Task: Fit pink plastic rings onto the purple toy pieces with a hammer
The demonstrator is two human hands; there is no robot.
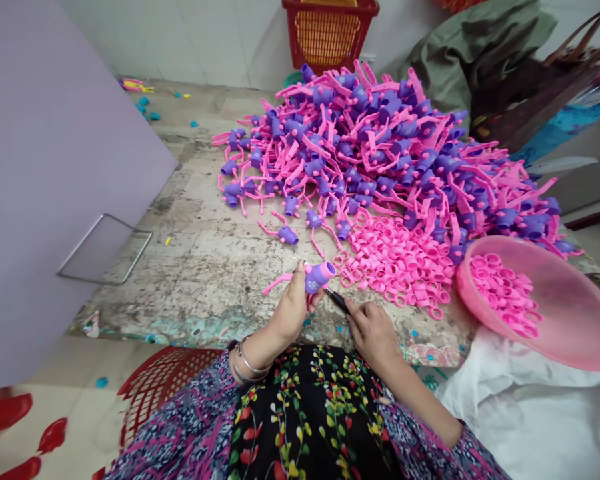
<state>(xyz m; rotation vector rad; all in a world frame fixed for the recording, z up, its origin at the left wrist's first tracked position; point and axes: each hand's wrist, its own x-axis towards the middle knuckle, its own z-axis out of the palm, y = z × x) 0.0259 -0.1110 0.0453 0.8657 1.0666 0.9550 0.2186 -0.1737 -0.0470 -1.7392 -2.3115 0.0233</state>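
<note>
My left hand (291, 303) is closed around a purple plastic toy body (316, 277) with pink arms, its open round end pointing right. A pink band sits around that end. In my right hand (375, 333) is a black-handled tool (338, 301), whose thin metal end meets the underside of the toy body near my left fingertips. The tool's tip is hidden, so its exact kind cannot be made out. Just beyond my hands, several similar toy bodies (287, 235) lie loose on the worktable (200, 267). Pink plastic rings (400, 260) are heaped to the right.
A large pile of purple and pink toy bodies (360, 140) covers the back. At right, a pink bowl (575, 300) holds more rings, above a white sack (525, 400). A red basket (325, 33) stands behind. A lilac panel (65, 167) with a wire handle borders the left.
</note>
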